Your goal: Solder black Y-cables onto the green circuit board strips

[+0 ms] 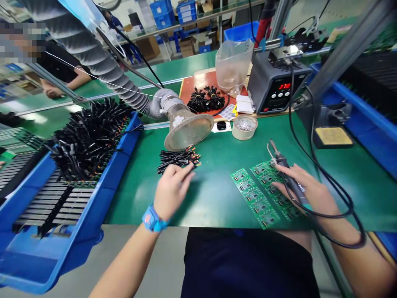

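My right hand holds a soldering iron with a black cord, its tip pointing up and away over the green circuit boards. Two circuit board panels lie side by side on the green mat below it. Over the near edge of a small pile of black cables with coloured wire ends, my left hand is closed, thumb and index finger drawn close together. What sits between those fingertips is too small to make out. A blue band is on my left wrist.
A fume extractor hood hangs above the cable pile. At left stands a blue bin of cabled boards. Behind are a solder station, a round tin and cable bundles. A sponge stand is at right. Another person's arm rests across the bench.
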Demonstrator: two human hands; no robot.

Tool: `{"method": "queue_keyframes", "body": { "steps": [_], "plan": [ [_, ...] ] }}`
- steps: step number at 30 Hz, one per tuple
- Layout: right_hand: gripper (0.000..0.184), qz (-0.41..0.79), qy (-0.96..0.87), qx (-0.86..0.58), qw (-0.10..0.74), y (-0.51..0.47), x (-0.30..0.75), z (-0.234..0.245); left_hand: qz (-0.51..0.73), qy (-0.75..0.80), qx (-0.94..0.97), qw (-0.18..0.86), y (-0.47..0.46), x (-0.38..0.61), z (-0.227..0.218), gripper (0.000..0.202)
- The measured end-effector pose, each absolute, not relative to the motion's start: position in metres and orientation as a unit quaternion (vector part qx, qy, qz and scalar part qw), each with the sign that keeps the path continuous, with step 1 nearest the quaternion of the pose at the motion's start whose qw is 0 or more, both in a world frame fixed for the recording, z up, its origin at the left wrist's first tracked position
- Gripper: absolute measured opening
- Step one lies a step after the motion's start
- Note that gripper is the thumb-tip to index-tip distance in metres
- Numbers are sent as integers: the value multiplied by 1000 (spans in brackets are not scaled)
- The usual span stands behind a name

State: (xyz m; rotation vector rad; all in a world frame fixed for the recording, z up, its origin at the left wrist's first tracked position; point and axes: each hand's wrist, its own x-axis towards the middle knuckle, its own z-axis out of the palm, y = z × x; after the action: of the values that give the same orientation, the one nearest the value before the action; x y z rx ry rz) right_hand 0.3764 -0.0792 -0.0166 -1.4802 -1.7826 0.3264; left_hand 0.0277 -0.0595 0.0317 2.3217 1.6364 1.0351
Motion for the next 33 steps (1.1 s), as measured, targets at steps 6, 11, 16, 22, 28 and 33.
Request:
{"method": "queue_keyframes", "body": {
  "steps": [6, 11, 16, 22, 28, 33],
  "plan": [
    [34, 262, -684, -526, 433, -98, 317, 20, 315, 483, 500, 647, -107, 112, 29, 25],
    [33, 374, -600, -522, 478, -102, 288, 29, 327, 473, 471, 669, -112, 124, 18, 25],
    [27, 387, -573, -549, 469, -103, 282, 30, 347, 516, 495, 606, -112, 129, 22, 25],
    [26, 412, -480, -554, 540, -109, 271, 26, 395, 502, 393, 661, -103, 139, 21, 17],
    [26, 368, -454, -597, 549, -119, 282, 8, 389, 448, 286, 753, -105, 132, 19, 28],
    [31, 392, -471, -570, 548, -117, 287, 7, 356, 385, 281, 804, -110, 128, 17, 33]
  ]
}}
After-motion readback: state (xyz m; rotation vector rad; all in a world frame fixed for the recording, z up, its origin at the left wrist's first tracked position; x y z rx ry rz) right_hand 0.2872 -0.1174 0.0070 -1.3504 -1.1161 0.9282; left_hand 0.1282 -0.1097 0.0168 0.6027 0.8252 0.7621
